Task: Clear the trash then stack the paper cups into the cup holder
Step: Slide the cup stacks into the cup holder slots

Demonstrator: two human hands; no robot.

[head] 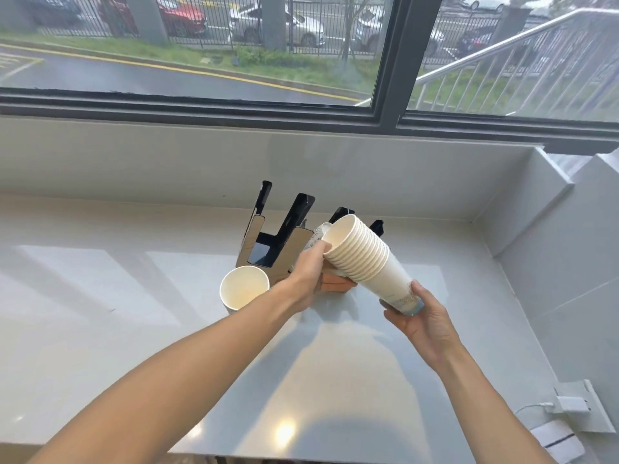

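No legible writing. Held a tilted white cup stack (368,259) (blue-patterned base): right hand (422,321) gripping bottom, left hand (306,279) gripping rim, beside holder (268,242).

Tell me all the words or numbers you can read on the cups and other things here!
None can be read.
Stack of paper cups: a blue and speckled pattern near the bottom, no clear letters.
Single paper cup: only its plain inside shows.
Cup holder: no label visible.
Cup behind the left hand: small print, too blurred to read.
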